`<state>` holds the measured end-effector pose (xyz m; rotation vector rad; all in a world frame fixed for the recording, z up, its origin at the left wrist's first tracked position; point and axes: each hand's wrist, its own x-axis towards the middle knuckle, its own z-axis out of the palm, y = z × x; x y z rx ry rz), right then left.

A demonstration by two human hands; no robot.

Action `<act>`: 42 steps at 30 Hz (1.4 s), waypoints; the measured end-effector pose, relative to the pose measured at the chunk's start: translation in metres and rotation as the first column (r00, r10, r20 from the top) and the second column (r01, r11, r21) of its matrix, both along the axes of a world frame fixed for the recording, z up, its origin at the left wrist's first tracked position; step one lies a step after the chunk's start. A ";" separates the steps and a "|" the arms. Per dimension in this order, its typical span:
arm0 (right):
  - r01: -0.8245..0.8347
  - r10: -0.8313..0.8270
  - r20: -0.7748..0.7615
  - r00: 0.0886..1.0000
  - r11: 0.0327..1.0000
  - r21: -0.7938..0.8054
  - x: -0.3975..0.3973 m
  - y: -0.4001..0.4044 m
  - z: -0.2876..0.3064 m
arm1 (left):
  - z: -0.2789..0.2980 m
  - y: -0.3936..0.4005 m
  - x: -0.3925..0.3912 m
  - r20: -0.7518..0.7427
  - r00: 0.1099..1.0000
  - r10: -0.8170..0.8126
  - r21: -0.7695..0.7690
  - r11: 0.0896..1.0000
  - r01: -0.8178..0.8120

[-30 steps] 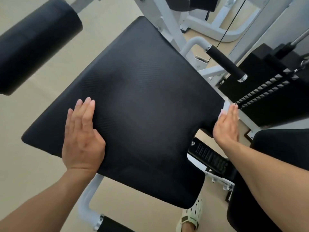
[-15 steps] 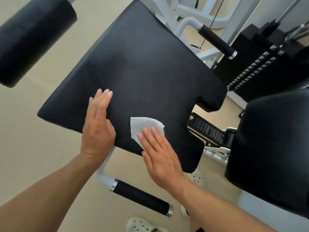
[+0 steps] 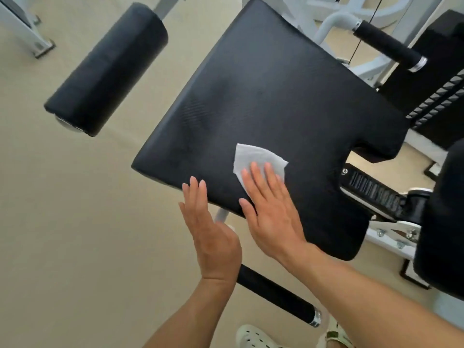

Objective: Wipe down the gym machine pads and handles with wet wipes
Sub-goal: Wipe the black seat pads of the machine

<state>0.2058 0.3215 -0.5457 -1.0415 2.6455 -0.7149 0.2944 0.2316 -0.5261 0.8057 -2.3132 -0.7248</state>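
Right hand (image 3: 272, 212) lies flat, fingers straight and together, pressing a white wet wipe (image 3: 256, 160) onto the black seat pad (image 3: 276, 96); nothing is curled round the wipe. The near part of the wipe is hidden under the fingers, and only its crumpled far edge shows beyond the fingertips. Left hand (image 3: 209, 232) sits just left of the right hand, fingers straight and close together, fingertips on the pad's near edge; the palm hangs off the pad, covering part of a white frame tube (image 3: 221, 214). Below both wrists a black handle (image 3: 276, 296) runs to a chrome end cap, its upper end hidden behind the left wrist. Far left of the hands is a black roller pad (image 3: 108, 69). A second handle (image 3: 386, 45) lies beyond the pad. White shoes (image 3: 253, 336) are cut off at the bottom edge.
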 end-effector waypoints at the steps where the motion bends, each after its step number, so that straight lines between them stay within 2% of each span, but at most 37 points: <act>1: -0.139 0.139 -0.052 0.989 0.990 -0.002 -0.010 -0.016 0.006 | 0.000 -0.002 -0.001 -0.012 0.999 0.037 0.033 0.999 -0.036; 3: -0.382 0.383 -0.145 0.912 0.923 0.034 -0.036 -0.044 0.017 | 0.001 -0.003 -0.003 -0.028 0.995 0.099 0.108 0.990 -0.095; 5: -0.477 0.479 -0.205 0.854 0.877 0.059 -0.069 -0.067 0.027 | 0.004 -0.001 -0.004 -0.008 0.991 0.137 0.120 0.984 -0.135; 7: -0.376 0.379 -0.163 0.911 0.925 0.052 -0.104 -0.087 0.037 | 0.004 0.001 -0.005 0.025 0.986 0.163 0.112 0.980 -0.165; 9: -0.147 0.150 -0.037 0.988 0.987 0.063 -0.131 -0.105 0.049 | 0.006 0.001 -0.007 0.046 0.979 0.201 0.125 0.971 -0.205; 11: 0.009 -0.011 0.024 1.000 0.996 0.086 -0.136 -0.124 0.054 | 0.009 0.003 -0.010 0.065 0.970 0.233 0.130 0.962 -0.240; 12: 0.019 -0.021 0.023 1.000 0.996 0.086 -0.130 -0.130 0.054 | 0.011 0.004 -0.011 0.070 0.964 0.255 0.140 0.955 -0.263; 13: -0.025 0.024 0.003 1.000 0.997 0.069 -0.121 -0.133 0.053 | 0.013 0.006 -0.012 0.072 0.954 0.291 0.164 0.940 -0.299; 15: -0.287 0.287 -0.094 0.953 0.958 0.014 -0.100 -0.129 0.051 | 0.015 0.007 -0.016 0.086 0.912 0.401 0.234 0.881 -0.410; 17: -0.568 0.561 -0.200 0.803 0.822 0.025 -0.085 -0.120 0.048 | 0.018 0.005 -0.020 0.114 0.859 0.500 0.279 0.813 -0.510; 18: -0.632 0.621 -0.223 0.751 0.774 0.027 -0.081 -0.117 0.046 | 0.018 0.005 -0.021 0.129 0.836 0.533 0.294 0.784 -0.546; 19: -0.652 0.636 -0.227 0.738 0.759 0.007 -0.081 -0.115 0.045 | 0.018 0.004 -0.022 0.142 0.817 0.559 0.301 0.762 -0.573; 23: -0.588 0.565 -0.164 0.809 0.775 -0.232 -0.082 -0.110 0.049 | 0.016 0.005 -0.023 0.151 0.794 0.588 0.331 0.727 -0.602; 25: -0.507 0.488 -0.142 0.861 0.811 -0.291 -0.083 -0.110 0.050 | 0.014 0.004 -0.023 0.153 0.796 0.585 0.340 0.725 -0.599; 28: -0.274 0.273 -0.032 0.961 0.941 -0.199 -0.089 -0.123 0.053 | 0.011 0.002 -0.023 0.143 0.790 0.597 0.305 0.732 -0.609; 30: -0.180 0.179 -0.015 0.984 0.977 -0.111 -0.089 -0.137 0.053 | 0.010 0.001 -0.022 0.127 0.804 0.582 0.339 0.736 -0.586; 32: -0.212 0.202 -0.079 0.976 0.968 -0.133 -0.079 -0.145 0.051 | 0.010 0.001 -0.020 0.105 0.819 0.564 0.392 0.734 -0.555; 37: -0.453 0.443 -0.101 0.891 0.854 -0.256 -0.034 -0.145 0.048 | 0.030 -0.009 -0.029 0.083 0.819 0.568 0.522 0.675 -0.521; 39: -0.480 0.468 -0.110 0.877 0.837 -0.263 -0.022 -0.141 0.044 | 0.038 -0.012 -0.029 0.045 0.804 0.593 0.667 0.581 -0.466; 42: -0.450 0.439 -0.105 0.892 0.853 -0.264 -0.014 -0.129 0.036 | 0.044 -0.013 -0.024 0.106 0.791 0.602 0.724 0.499 -0.477</act>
